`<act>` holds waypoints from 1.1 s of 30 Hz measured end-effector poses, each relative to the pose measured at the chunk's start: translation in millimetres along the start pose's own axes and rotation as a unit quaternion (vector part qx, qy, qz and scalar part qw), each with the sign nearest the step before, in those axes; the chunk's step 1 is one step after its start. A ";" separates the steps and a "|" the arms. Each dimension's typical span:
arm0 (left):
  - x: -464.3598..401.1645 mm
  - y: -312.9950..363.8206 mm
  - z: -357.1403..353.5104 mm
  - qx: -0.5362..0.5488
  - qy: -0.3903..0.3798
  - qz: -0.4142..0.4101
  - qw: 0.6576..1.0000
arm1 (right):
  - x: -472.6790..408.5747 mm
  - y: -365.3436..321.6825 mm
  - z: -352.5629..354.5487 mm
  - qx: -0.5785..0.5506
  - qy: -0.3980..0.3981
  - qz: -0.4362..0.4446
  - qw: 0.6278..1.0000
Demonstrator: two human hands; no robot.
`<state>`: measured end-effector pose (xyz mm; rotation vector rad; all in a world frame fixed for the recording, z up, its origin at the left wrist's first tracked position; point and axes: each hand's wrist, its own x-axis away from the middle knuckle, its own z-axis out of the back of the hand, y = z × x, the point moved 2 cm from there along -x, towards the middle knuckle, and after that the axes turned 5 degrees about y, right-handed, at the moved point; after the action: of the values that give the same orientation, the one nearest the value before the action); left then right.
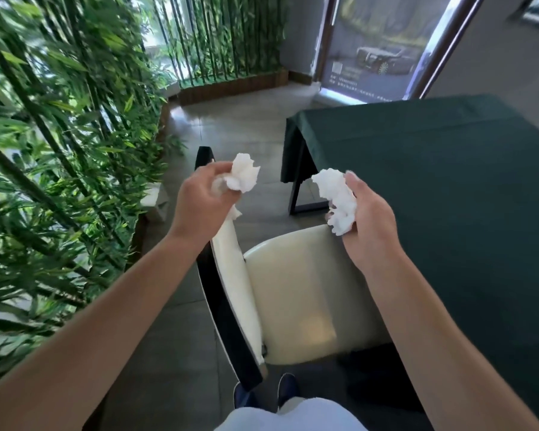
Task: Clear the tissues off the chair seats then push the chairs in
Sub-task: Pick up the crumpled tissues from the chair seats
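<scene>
A chair [293,290] with a cream seat and a dark-framed cream backrest stands below me, beside a table under a dark green cloth [448,197]. Its seat is bare. My left hand [199,200] grips a crumpled white tissue [245,175] above the top of the backrest. My right hand [371,219] holds a second crumpled white tissue [338,200] above the far end of the seat, near the table's left edge.
Artificial bamboo [59,150] in wooden planters lines the left side and the back. A standing poster banner [383,48] rises behind the table. Grey tiled floor [231,126] lies between bamboo and table. My shoes [287,388] show below the chair.
</scene>
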<state>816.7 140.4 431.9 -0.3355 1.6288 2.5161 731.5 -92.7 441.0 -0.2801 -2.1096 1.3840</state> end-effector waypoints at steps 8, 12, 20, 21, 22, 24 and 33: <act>10.1 -0.1 -4.7 0.164 -0.049 0.133 0.976 | -8.4 -4.3 -9.9 0.163 -0.048 0.160 0.972; 16.9 3.5 -3.1 0.231 -0.084 0.161 0.956 | -14.7 -6.1 -15.1 0.188 -0.092 0.170 0.963; 10.0 -21.9 26.7 0.238 -0.104 0.139 0.956 | -10.9 1.7 -37.0 0.188 -0.106 0.122 0.969; 6.2 -26.3 31.4 0.236 -0.103 0.137 0.956 | -9.5 2.7 -40.4 0.192 -0.102 0.121 0.968; 2.4 -30.8 35.9 0.233 -0.108 0.134 0.957 | -7.7 3.9 -44.2 0.199 -0.097 0.121 0.968; -3.7 -40.2 45.0 0.242 -0.135 0.136 0.951 | -3.2 9.0 -53.0 0.210 -0.084 0.125 0.966; -27.9 -70.6 97.2 0.283 -0.180 0.142 0.931 | 46.2 44.2 -111.6 0.168 0.016 0.185 0.968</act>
<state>848.1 258.4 414.9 0.4256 2.2352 1.9621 753.1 33.8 449.9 -0.5728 -1.8140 1.9073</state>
